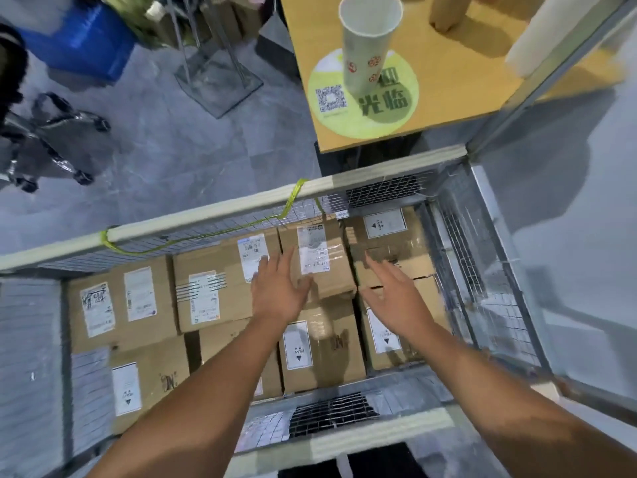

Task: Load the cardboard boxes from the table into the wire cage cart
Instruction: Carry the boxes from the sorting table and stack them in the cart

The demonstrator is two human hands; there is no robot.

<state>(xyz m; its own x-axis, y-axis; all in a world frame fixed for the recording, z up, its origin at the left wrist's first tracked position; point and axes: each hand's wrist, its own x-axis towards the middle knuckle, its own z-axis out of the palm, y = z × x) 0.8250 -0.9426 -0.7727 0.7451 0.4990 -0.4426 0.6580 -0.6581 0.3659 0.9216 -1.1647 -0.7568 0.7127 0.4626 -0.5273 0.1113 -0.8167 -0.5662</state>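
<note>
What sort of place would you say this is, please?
Probably a parcel pickup or sorting area in a shop. A wire cage cart holds cardboard boxes with shipping labels, and the table beside it carries a round sticker with a QR code and a paper cup.

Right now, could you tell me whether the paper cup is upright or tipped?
Upright: the paper cup stands on its base, mouth up.

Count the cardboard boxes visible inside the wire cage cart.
8 in the wire cage cart. Far row, left to right: box one, box two, box three, box four. Near row: box five, box six, box seven, box eight. Others may lie hidden underneath.
</note>
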